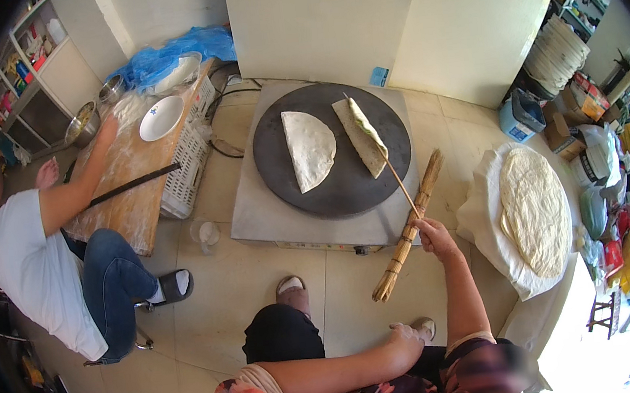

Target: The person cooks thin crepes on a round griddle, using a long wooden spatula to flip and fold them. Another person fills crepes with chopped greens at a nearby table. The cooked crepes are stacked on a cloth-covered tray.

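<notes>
My right hand (437,236) grips the near end of a thin wooden stick (399,183). The stick runs along a folded flatbread (360,140) on the right side of a round black griddle (319,204). Part of that bread's edge is lifted along the stick, with a little green filling showing. To its left lies a half-moon flatbread (309,150), flat on the griddle. A tied straw brush (396,264) slants beside the griddle's stand, close to my right hand. My left hand (406,341) is by my right knee; whether its fingers are closed is unclear.
On the right, large thin flatbreads (535,211) lie on a white cloth (481,219). At left a seated person (41,271) reaches over a floured wooden board (138,209) holding a white bowl (162,119) and a dark rod (134,185). A clear jug (205,234) stands on the floor.
</notes>
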Motion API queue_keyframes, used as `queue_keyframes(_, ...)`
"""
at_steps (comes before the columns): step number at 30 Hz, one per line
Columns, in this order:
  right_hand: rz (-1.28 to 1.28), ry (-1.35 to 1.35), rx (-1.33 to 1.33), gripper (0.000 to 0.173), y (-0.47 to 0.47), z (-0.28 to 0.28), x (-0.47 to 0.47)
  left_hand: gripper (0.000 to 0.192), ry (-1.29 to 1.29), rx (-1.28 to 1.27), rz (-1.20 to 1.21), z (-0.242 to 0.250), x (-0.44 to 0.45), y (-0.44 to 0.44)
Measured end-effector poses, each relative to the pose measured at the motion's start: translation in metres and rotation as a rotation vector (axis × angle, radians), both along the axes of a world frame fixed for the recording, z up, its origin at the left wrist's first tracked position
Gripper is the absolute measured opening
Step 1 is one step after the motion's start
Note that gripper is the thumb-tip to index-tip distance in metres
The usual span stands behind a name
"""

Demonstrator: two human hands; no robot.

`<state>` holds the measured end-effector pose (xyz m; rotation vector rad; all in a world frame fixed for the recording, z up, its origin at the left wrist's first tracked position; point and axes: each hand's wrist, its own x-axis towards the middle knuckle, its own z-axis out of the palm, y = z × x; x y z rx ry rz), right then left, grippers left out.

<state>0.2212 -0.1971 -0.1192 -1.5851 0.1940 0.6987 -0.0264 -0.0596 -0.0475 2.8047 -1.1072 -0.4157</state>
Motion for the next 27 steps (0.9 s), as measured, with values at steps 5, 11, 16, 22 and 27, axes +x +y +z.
queue_keyframes(5,0.023,0.314,0.497,0.038,-0.022,-0.013,0.007,0.027,0.3,0.02,0.0,0.004,0.006,0.005)
queue_keyframes(11,0.018,0.237,0.591,0.039,-0.021,-0.016,-0.013,0.018,0.04,0.019,-0.002,-0.021,-0.005,-0.001)
queue_keyframes(16,-0.168,-0.273,-0.135,0.036,-0.009,-0.027,-0.033,0.02,0.055,0.067,-0.04,-0.018,-0.006,-0.01)
queue_keyframes(22,-0.363,-0.486,-0.877,0.052,-0.009,-0.04,-0.072,0.024,0.116,0.076,-0.074,-0.009,0.001,-0.003)
queue_keyframes(27,-0.158,-0.481,-1.025,0.066,-0.016,-0.028,-0.092,0.024,0.17,0.081,-0.118,-0.004,0.003,0.003)
